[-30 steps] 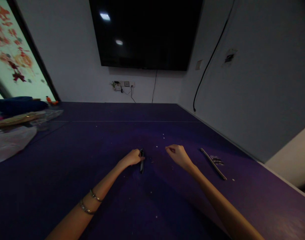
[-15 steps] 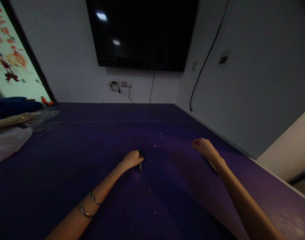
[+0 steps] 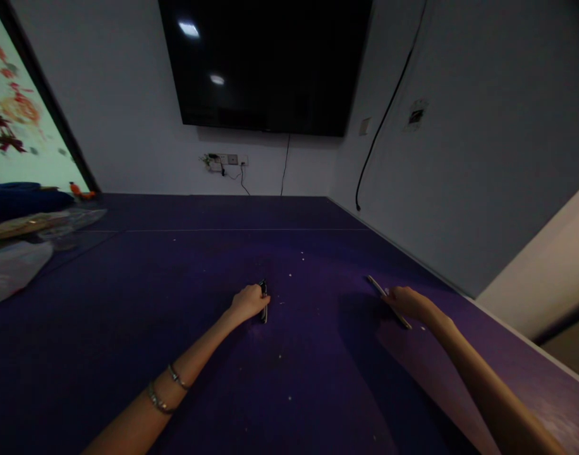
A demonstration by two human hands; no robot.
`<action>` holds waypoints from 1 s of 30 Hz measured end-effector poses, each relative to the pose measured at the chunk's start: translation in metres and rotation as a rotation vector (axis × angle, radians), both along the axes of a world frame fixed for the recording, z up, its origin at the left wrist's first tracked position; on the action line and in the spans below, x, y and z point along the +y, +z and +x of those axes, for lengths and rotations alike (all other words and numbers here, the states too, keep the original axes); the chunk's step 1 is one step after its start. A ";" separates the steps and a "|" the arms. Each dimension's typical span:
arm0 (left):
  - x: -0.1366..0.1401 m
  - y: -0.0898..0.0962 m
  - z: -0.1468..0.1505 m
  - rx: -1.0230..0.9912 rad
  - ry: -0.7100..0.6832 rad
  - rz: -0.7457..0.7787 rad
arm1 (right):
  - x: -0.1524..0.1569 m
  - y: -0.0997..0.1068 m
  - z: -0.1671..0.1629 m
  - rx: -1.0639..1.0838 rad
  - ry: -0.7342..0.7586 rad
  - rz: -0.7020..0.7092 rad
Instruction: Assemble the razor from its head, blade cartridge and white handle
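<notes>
Left of the middle of the purple tabletop (image 3: 185,328), my left hand (image 3: 246,303) is closed around a small black, silver-edged object (image 3: 264,311). Its kind is unclear because my fingers cover part of it. Farther right, my right hand (image 3: 408,301) has its fingers drawn together at the middle of a slim, light-edged stick-like thing (image 3: 377,285). That thing slants from upper left to lower right, with both ends showing. A tiny whitish spot (image 3: 387,291) shows beside the right fingertips. Two bracelets (image 3: 159,398) circle my left forearm.
Small white flecks (image 3: 290,275) are scattered over the tabletop. Clear plastic bags (image 3: 17,268) and dark blue cloth (image 3: 26,199) lie at the far left. A black television (image 3: 270,63) hangs on the back wall; a black cable (image 3: 382,123) runs down the right wall.
My right hand has moved right and toward me, down to the middle of the stick-like thing, uncovering its far end. My left hand keeps its hold. The view has shifted slightly.
</notes>
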State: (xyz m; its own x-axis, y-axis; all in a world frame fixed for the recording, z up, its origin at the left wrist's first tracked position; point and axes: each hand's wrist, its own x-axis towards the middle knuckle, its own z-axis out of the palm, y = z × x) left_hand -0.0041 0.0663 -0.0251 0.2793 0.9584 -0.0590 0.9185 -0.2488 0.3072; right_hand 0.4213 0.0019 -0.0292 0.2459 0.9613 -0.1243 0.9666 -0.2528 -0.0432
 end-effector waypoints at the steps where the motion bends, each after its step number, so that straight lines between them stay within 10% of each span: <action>1: 0.000 -0.001 0.001 0.000 0.008 0.000 | -0.001 -0.002 -0.001 -0.013 -0.003 0.000; 12: -0.003 -0.001 0.003 0.014 0.001 0.019 | -0.005 0.000 -0.029 -0.106 0.027 0.031; 30: 0.012 -0.011 -0.012 -0.171 -0.054 -0.001 | 0.018 0.008 -0.275 0.051 0.319 0.219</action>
